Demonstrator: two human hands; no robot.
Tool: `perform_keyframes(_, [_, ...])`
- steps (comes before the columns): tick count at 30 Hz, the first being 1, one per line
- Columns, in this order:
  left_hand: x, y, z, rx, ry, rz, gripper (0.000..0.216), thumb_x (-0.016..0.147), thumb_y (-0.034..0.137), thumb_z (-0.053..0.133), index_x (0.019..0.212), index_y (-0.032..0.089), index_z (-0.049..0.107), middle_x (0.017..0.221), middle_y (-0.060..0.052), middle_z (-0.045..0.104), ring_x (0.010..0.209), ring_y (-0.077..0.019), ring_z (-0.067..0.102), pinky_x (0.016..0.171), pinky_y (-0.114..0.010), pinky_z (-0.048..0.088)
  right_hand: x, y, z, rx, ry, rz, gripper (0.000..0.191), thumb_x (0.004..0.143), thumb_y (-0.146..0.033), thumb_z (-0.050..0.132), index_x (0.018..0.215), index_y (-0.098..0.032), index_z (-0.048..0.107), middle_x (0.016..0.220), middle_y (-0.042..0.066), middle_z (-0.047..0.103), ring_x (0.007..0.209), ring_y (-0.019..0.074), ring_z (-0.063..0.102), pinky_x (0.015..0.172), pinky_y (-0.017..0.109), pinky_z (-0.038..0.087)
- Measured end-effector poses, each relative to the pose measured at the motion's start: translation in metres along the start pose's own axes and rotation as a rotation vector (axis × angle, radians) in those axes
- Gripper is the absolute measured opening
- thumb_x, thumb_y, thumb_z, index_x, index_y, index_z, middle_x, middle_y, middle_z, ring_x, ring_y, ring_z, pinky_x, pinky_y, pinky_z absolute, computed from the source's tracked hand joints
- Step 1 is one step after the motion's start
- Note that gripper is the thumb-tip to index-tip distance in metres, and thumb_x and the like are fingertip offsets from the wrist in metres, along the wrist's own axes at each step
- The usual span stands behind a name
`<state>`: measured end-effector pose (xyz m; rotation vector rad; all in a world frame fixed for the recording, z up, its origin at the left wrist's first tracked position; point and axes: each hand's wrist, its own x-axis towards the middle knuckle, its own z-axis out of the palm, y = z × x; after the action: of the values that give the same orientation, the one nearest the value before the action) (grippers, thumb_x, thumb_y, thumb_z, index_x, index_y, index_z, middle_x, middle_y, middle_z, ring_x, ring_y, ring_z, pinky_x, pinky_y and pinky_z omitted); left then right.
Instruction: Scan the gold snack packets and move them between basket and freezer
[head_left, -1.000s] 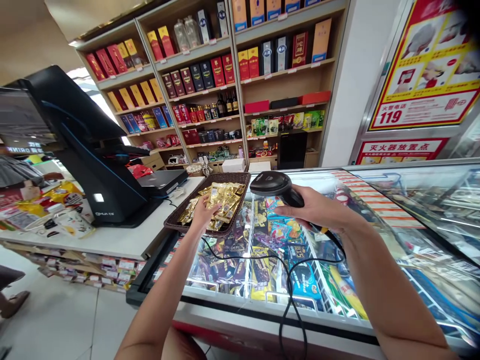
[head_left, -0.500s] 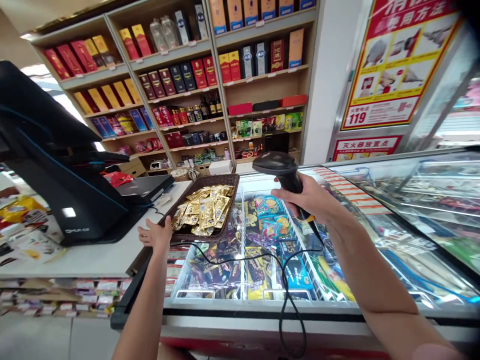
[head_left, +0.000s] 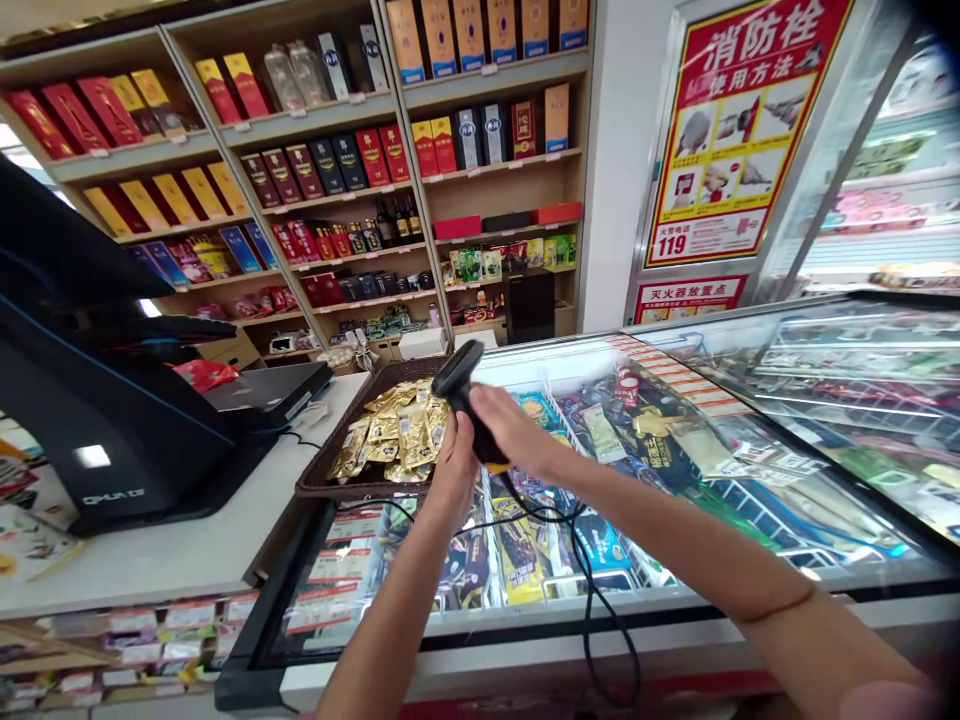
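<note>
Scanner: one black handheld barcode scanner (head_left: 459, 368), held above the right edge of the basket, its head tipped up and away towards the shelves.
Right hand: the right hand (head_left: 511, 430) is wrapped tightly round the scanner's handle, fingers closed on it.
Left hand: the left hand (head_left: 452, 468) is pressed up against the same handle from below, seen from the back. I cannot tell whether its fingers close round the handle or only touch it.
Cable: one black cable (head_left: 586, 565) drops from the handle and loops over the freezer glass.
Basket: one dark wicker basket (head_left: 339, 488), resting partly on the counter (head_left: 172, 550) and partly on the freezer.
Packets: a heap of small gold packets (head_left: 394, 432) in the basket, too many and too overlapped to count.
Freezer: one glass-topped chest freezer (head_left: 525, 630) under both arms. The wrapped goods inside are blurred by glare.
Till: one black till terminal (head_left: 90, 400) to the left, its top cut off by the edge.
Wall: boxed goods on shelves (head_left: 337, 190), and two red signs (head_left: 739, 130).
Change: half a second ago the left hand was at the basket's near corner and the scanner stood higher over the freezer. Now the two hands meet at the handle.
</note>
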<state>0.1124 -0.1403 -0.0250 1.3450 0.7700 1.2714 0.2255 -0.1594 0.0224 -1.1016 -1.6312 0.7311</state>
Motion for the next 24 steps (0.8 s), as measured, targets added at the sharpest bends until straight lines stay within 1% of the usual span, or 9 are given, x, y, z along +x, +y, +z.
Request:
perform_keyframes(2, [-0.012,-0.005,-0.003,-0.124,0.104,-0.037,0.058,0.082,0.066,0.056,0.129,0.032,0.054,0.117,-0.005,0.068,0.112,-0.0245,0.062,0.086,-0.036,0.054,-0.006,0.010,0.017,-0.225,0.049,-0.097,0.045,0.099,-0.050,0.033,0.119,-0.019,0.059,0.117,0.013,0.053,0.114,0.0259,0.049,0.104,0.045,0.037])
perform_keyframes(5, [-0.029,-0.005,-0.031,-0.198,0.258,-0.091,0.051,0.080,0.063,0.060,0.118,0.028,0.059,0.105,-0.006,0.070,0.089,-0.0212,0.068,0.073,-0.033,0.055,-0.005,0.037,0.027,-0.454,0.133,-0.261,0.038,0.100,-0.039,0.036,0.119,-0.017,0.060,0.124,0.016,0.052,0.118,0.0286,0.046,0.103,0.047,0.035])
perform_keyframes(6, [-0.033,-0.001,-0.043,-0.196,0.310,-0.092,0.047,0.081,0.062,0.059,0.112,0.027,0.061,0.101,-0.005,0.070,0.079,-0.0187,0.068,0.066,-0.032,0.054,-0.001,0.048,0.029,-0.487,0.105,-0.311,0.037,0.100,-0.037,0.036,0.117,-0.015,0.060,0.121,0.016,0.055,0.115,0.0278,0.049,0.101,0.045,0.037])
perform_keyframes(8, [-0.039,0.011,-0.065,-0.194,0.423,-0.020,0.038,0.081,0.058,0.061,0.101,0.026,0.061,0.094,-0.002,0.069,0.063,-0.0122,0.061,0.056,-0.026,0.049,0.007,0.071,0.036,-0.517,-0.054,-0.401,0.034,0.100,-0.039,0.041,0.111,-0.013,0.060,0.109,0.014,0.062,0.105,0.0252,0.055,0.094,0.042,0.041])
perform_keyframes(10, [-0.041,0.029,-0.080,-0.225,0.460,0.082,0.034,0.079,0.052,0.067,0.098,0.025,0.060,0.088,0.001,0.066,0.056,-0.0082,0.055,0.050,-0.022,0.044,0.015,0.092,0.049,-0.565,-0.209,-0.507,0.040,0.096,-0.048,0.048,0.109,-0.012,0.060,0.103,0.013,0.064,0.099,0.0245,0.058,0.090,0.040,0.043])
perform_keyframes(14, [-0.030,0.066,-0.082,-0.228,0.369,0.159,0.038,0.072,0.043,0.077,0.098,0.020,0.061,0.082,0.001,0.063,0.053,-0.0078,0.054,0.045,-0.020,0.041,0.020,0.115,0.083,-0.749,-0.259,-0.710,0.055,0.091,-0.063,0.047,0.100,-0.010,0.061,0.092,0.011,0.066,0.087,0.0231,0.058,0.082,0.037,0.043])
perform_keyframes(17, [-0.013,0.090,-0.071,-0.153,0.280,0.179,0.036,0.074,0.041,0.076,0.098,0.019,0.062,0.085,-0.001,0.065,0.053,-0.0090,0.055,0.044,-0.021,0.042,0.017,0.121,0.097,-0.912,-0.253,-0.773,0.049,0.098,-0.054,0.038,0.092,-0.012,0.061,0.083,0.009,0.065,0.074,0.0200,0.057,0.073,0.034,0.040])
perform_keyframes(20, [0.004,0.109,-0.059,-0.078,0.173,0.209,0.032,0.074,0.040,0.076,0.096,0.020,0.064,0.087,-0.003,0.066,0.052,-0.0095,0.055,0.042,-0.021,0.040,0.015,0.125,0.094,-0.988,-0.235,-0.799,0.045,0.102,-0.046,0.031,0.092,-0.013,0.060,0.081,0.007,0.067,0.071,0.0186,0.058,0.070,0.032,0.038])
perform_keyframes(24, [0.020,0.124,-0.048,-0.013,0.053,0.219,0.029,0.075,0.040,0.075,0.096,0.022,0.068,0.093,-0.005,0.068,0.052,-0.0102,0.055,0.039,-0.022,0.038,0.012,0.133,0.069,-1.040,-0.229,-0.778,0.043,0.102,-0.047,0.034,0.092,-0.014,0.060,0.079,0.007,0.068,0.069,0.0178,0.058,0.071,0.032,0.038])
